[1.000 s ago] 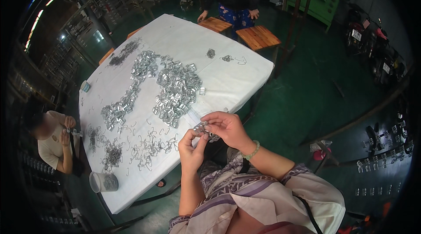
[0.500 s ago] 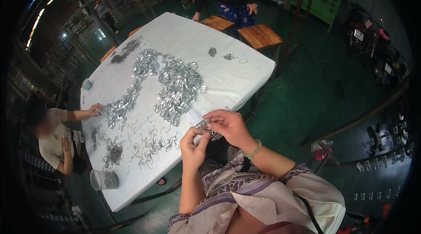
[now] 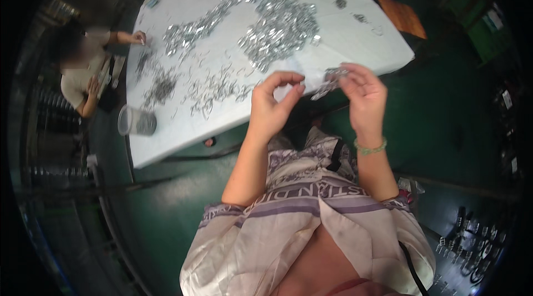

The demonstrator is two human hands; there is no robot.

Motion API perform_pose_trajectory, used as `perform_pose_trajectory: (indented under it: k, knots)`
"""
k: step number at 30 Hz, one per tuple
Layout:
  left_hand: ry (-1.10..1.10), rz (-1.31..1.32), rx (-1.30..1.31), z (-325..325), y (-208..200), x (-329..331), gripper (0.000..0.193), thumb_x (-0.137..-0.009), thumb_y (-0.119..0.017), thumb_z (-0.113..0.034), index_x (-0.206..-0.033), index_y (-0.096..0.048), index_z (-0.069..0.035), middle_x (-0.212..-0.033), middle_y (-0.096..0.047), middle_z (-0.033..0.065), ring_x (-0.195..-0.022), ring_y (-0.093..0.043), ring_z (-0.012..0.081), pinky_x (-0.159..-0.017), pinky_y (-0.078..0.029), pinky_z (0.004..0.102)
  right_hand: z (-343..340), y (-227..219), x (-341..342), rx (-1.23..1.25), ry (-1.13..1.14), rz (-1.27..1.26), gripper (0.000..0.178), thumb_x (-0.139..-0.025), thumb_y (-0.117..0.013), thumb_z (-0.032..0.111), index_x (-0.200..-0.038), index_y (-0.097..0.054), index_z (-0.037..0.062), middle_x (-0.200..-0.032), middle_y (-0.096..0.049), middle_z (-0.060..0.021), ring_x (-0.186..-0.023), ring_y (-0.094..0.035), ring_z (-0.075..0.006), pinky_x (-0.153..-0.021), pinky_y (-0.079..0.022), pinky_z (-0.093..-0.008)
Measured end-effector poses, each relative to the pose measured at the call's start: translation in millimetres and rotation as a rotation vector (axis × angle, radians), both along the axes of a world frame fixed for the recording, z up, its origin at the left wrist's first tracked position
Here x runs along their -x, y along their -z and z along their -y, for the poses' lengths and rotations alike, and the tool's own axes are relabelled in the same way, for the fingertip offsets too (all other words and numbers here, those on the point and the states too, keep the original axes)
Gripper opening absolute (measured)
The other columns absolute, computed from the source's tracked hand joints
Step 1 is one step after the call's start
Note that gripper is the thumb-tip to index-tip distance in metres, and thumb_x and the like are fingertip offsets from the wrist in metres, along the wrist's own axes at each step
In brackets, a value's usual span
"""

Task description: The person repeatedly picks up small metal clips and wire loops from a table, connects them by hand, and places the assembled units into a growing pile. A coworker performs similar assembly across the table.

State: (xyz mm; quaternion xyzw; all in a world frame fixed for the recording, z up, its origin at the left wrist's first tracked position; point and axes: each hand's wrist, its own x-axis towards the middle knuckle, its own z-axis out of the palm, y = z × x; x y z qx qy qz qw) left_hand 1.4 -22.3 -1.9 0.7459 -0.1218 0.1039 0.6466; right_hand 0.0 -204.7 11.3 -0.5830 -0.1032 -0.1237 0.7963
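Note:
My right hand (image 3: 363, 90) pinches a shiny metal piece (image 3: 332, 81) over the table's near edge; it is blurred and looks like a small string of joined clips. Off to its left, my left hand (image 3: 275, 102) is curled with thumb and forefinger tips close together. Anything thin between those tips is too small to make out. Beyond my hands lies a large pile of silvery metal clips (image 3: 280, 27). Loose bent wire hooks (image 3: 214, 89) are scattered on the white-covered table (image 3: 177, 143) to the left of my left hand.
A clear plastic tub (image 3: 137, 120) stands at the table's left corner by a heap of wire pieces (image 3: 162, 86). Across the left edge, another person's hand (image 3: 139, 37) rests near the clips. A wooden stool (image 3: 402, 17) stands beyond the right edge.
My hands have parted: the right moved right and up with the metal piece, the left let go of it. The view has swung, so the table sits higher.

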Motion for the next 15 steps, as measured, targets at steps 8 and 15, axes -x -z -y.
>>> perform_pose_trajectory:
  k: [8, 15]
  knots:
    - [-0.247, -0.051, 0.146, -52.7, 0.1, 13.3, 0.012, -0.078, -0.063, -0.002, -0.089, -0.064, 0.003, -0.087, -0.066, 0.0086, -0.081, -0.060, 0.0128, -0.076, -0.047, 0.0258, 22.9, 8.7, -4.9, -0.034, 0.049, 0.017, 0.026, -0.082, -0.058, -0.004, -0.108, -0.054, -0.0084, -0.093, -0.063, -0.0131, -0.085, -0.060, -0.0136, -0.077, -0.047, -0.0221]
    - [-0.298, -0.075, 0.128, -70.8, 17.5, 13.6, 0.012, -0.079, -0.064, -0.004, -0.090, -0.065, 0.002, -0.081, -0.066, 0.0068, -0.077, -0.060, 0.0111, -0.071, -0.047, 0.0241, 36.1, 7.5, -8.8, -0.054, 0.116, 0.020, 0.027, -0.083, -0.056, -0.007, -0.110, -0.052, -0.0092, -0.094, -0.062, -0.0153, -0.087, -0.060, -0.0146, -0.080, -0.046, -0.0226]
